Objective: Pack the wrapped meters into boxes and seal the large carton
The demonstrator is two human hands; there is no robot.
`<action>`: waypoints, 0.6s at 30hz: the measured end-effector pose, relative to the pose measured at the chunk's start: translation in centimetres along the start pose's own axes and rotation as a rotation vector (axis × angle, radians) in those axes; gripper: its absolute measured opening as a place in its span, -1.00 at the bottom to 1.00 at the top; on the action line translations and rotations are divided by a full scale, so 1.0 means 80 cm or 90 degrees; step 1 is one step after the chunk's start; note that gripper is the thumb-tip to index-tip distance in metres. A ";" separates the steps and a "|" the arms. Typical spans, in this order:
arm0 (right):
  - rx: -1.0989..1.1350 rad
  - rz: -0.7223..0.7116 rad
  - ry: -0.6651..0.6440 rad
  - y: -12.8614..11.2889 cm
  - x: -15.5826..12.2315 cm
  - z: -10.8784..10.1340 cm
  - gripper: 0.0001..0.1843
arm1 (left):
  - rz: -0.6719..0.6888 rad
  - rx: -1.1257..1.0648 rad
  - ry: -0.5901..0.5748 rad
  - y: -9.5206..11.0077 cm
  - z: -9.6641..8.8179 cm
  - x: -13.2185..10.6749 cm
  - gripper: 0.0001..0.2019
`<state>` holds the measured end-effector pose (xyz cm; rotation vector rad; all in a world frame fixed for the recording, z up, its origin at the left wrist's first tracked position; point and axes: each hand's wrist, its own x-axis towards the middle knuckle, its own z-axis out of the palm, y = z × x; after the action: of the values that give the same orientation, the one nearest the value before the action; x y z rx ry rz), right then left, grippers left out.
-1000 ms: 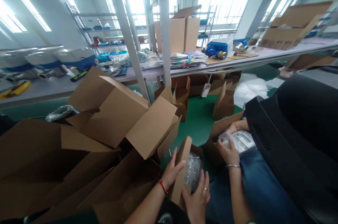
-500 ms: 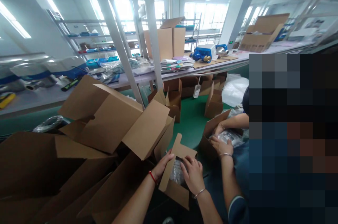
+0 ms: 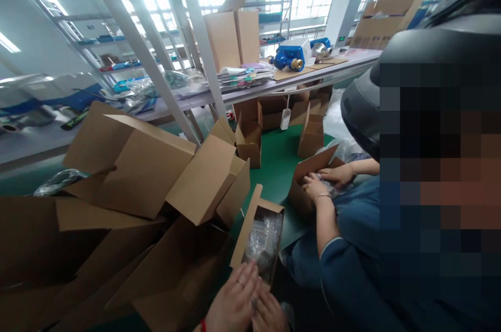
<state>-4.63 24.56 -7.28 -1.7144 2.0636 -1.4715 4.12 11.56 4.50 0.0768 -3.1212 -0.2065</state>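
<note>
Both hands, left hand (image 3: 235,303) and right hand (image 3: 268,316), side by side, flat against small carton (image 3: 256,235) of bubble wrap (image 3: 264,238).

The small box (image 3: 256,238) has been drawn down towards the lower edge of the view, and its flaps, which were being folded over half a second ago, are now spread so that the bubble-wrapped item (image 3: 264,238) inside is laid bare. The left hand (image 3: 235,303) has been shifted from the box's side to its near end, fingers flat against it, and the right hand (image 3: 270,316) has been lowered from the top flap to just beside the left, below the box. The co-worker's hands (image 3: 326,180) have been pushed deeper into the neighbouring box (image 3: 303,186).
</note>
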 end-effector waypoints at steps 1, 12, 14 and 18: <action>-0.019 -0.021 -0.028 0.003 -0.010 0.003 -0.71 | -0.067 0.048 0.002 0.002 0.018 -0.009 -0.60; -0.041 -0.051 -0.176 -0.017 0.006 -0.049 -0.59 | -0.394 -0.107 -0.133 0.008 -0.006 0.043 -0.51; 0.003 0.025 -0.046 -0.017 0.025 -0.056 -0.67 | -0.417 -0.087 -0.139 0.010 -0.008 0.070 -0.42; 0.038 0.198 0.149 0.012 0.090 -0.063 -0.67 | -0.419 -0.033 -0.117 -0.001 -0.023 0.127 -0.41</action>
<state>-10.97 21.76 -1.75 -1.1781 2.2437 -1.6727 -6.01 10.76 6.41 1.1406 -3.1351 -0.3097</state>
